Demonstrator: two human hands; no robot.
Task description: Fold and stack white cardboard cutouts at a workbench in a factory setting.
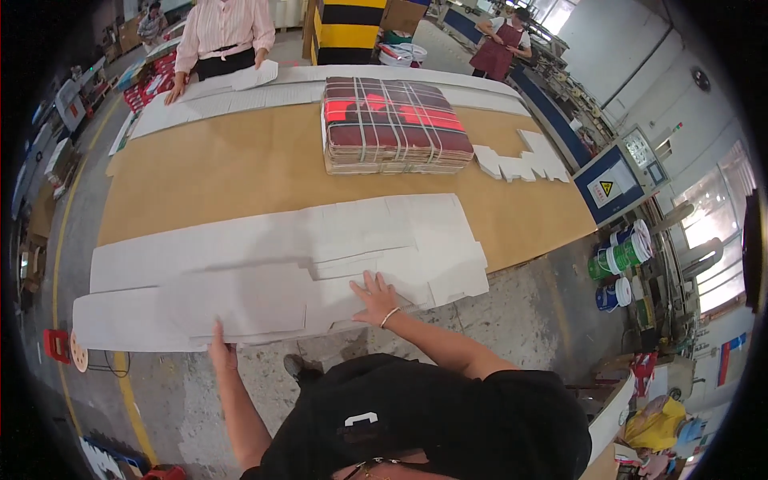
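Note:
Overlapping white die-cut cardboard sheets (240,300) lie in long rows along the near side of the brown table. My left hand (223,349) pinches their near edge, thumb on top and the other fingers hidden beneath. Farther right, my right hand (375,299) lies palm down on the sheets with its fingers spread, a thin band around the wrist. A strapped bundle of dark red printed sheets (396,124) rests on the table beyond my hands. Some cut white cardboard pieces (524,162) lie to the right of that bundle.
Across the brown table (208,176), a person in a pink striped shirt (226,36) holds a white piece above another white row (296,94). Paint-type buckets (628,252) stand on the floor at right, near a blue machine cabinet (620,186). A red stool (56,345) is at left.

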